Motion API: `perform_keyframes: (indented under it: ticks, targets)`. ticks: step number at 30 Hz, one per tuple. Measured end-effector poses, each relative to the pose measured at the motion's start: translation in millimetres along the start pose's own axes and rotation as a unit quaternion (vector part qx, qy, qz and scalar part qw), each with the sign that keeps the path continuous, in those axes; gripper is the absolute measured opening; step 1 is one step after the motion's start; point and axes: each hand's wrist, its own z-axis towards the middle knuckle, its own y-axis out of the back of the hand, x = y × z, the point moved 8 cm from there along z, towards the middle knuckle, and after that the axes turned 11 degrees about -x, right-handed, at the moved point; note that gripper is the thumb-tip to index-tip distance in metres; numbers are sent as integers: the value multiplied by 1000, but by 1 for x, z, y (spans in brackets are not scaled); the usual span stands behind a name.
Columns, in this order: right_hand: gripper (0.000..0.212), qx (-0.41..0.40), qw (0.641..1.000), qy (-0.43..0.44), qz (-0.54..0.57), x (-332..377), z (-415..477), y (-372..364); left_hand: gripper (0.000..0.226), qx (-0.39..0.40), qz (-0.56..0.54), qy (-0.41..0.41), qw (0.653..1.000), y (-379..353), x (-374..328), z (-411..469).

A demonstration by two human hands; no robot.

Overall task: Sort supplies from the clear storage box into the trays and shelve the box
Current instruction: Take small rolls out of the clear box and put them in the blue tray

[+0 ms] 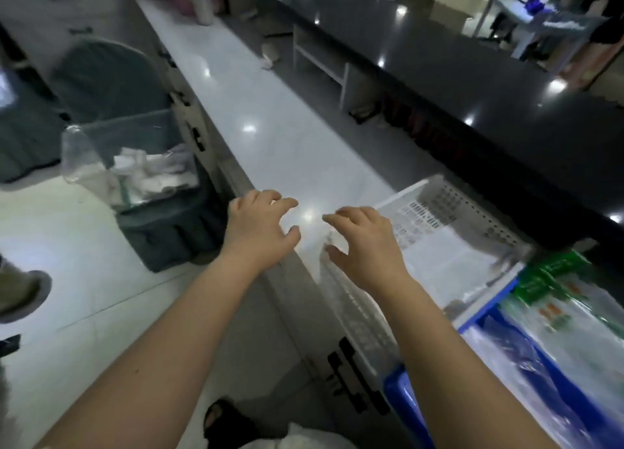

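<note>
Glossy white bench [263, 117], I see my left hand [260, 229] and right hand [368, 242] hovering above it, each grip released, white perforated plastic tray [472, 209] just beside the right.

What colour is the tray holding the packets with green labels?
The tray is blue, clearest in the head view.

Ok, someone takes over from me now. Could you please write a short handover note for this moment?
Left hand and right hand: both above the white counter, fingers loosely bent, holding nothing.
White tray and blue tray sit on the right, both already holding supplies.
A clear container with white items stands at the left, beside the counter; perhaps the storage box, not certain.
Left to do: any remaining sorting, then shelving the box.
</note>
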Motion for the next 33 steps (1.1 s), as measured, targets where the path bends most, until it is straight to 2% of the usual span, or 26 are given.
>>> perform_keyframes:
  ticks: [3, 9, 15, 25, 30, 33]
  targets:
    - [44, 13, 999, 36, 20, 68, 39, -44, 46, -16, 19, 47, 999, 29, 89, -2]
    - [56, 62, 989, 115, 67, 210, 105, -149, 47, -19, 57, 133, 989, 74, 264, -21]
    - [55, 114, 978, 156, 78, 308, 149, -228, 49, -4, 68, 194, 979, 92, 383, -30]
    - [55, 159, 966, 173, 112, 344, 245, -334, 51, 26, 64, 263, 962, 62, 502, 16]
    - [53, 169, 958, 184, 141, 339, 328, -400, 51, 16, 86, 276, 957, 42, 558, 90]
    - [50, 203, 948, 199, 140, 329, 377, -447, 52, 33, 83, 298, 950, 24, 588, 143]
